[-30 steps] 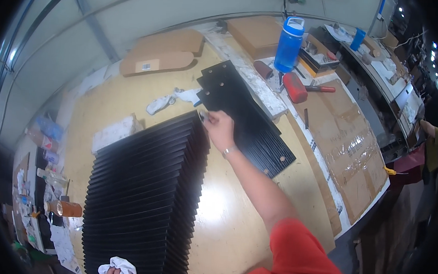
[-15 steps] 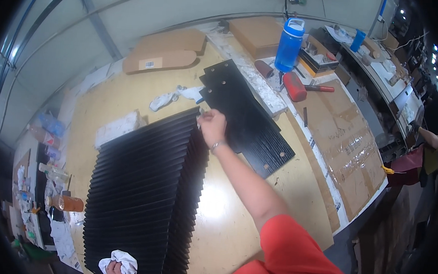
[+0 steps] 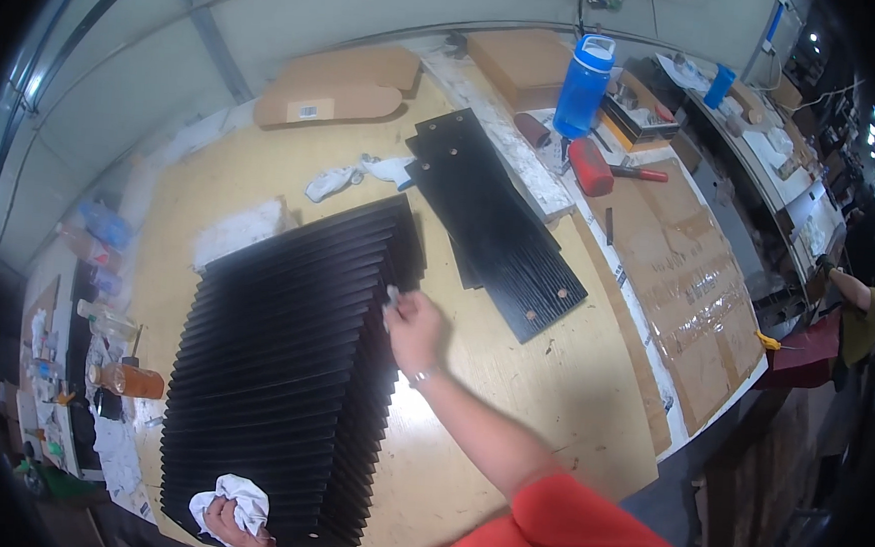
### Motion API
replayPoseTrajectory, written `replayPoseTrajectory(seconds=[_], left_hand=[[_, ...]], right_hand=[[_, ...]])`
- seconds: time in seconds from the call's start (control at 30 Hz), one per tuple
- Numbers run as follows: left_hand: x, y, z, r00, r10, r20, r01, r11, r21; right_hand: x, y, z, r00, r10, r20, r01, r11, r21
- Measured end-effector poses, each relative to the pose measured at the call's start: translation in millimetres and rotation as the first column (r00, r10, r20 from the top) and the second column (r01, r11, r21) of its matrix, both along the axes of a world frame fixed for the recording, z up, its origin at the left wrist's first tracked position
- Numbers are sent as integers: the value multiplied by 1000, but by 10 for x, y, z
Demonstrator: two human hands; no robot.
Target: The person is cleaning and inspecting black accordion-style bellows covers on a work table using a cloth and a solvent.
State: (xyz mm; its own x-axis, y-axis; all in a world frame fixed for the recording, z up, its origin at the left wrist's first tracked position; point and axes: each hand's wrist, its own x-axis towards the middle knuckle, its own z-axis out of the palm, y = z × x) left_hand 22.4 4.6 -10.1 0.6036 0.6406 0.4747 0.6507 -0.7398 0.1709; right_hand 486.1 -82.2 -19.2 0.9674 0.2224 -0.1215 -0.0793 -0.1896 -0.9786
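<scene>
A large black pleated bellows cover (image 3: 278, 344) stretches across the wooden table in front of me. At its near end my left hand (image 3: 232, 528) is closed on a crumpled white cloth (image 3: 236, 494), which rests against the pleats. My right hand (image 3: 415, 332) pinches a small whitish thing (image 3: 392, 295), too small to name, at the right side edge of the pleats. Beyond the right hand lie flat black folded pieces (image 3: 496, 222) with holes at their ends, one overlapping another.
Behind the bellows are a white block (image 3: 245, 234) and a crumpled white cloth piece (image 3: 333, 182). A red mallet (image 3: 591, 169), a blue bottle (image 3: 581, 90) and taped cardboard (image 3: 678, 278) are at the right. An amber jar (image 3: 135, 381) stands left. Another person's arm (image 3: 849, 289) shows far right.
My right hand has moved from the bellows' far right corner toward me along its right side. My left hand stays on the cloth at the near end. The view has shifted slightly.
</scene>
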Motion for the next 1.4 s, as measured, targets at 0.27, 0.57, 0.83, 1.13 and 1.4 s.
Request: replayPoseTrajectory(seconds=[0.27,0.57,0.83,1.13,1.4], left_hand=[[25,-108,131,999,53,-5,-53,998,31],[37,-86,73,998,27,61,-31,998,53],[12,-65,67,998,24,50,-29,995,99],[38,-39,60,998,1,64,-4,998,56],[73,-75,105,999,3,47,-5,999,50]], right_hand=[[82,-69,465,930,134,342,-119,991,-65],[232,-127,465,852,154,500,-173,985,-10],[-166,-609,-138,878,335,343,-256,932,-255],[-494,-462,-110,896,279,346,-213,953,-216],[-344,-398,361,797,231,558,-284,959,10]])
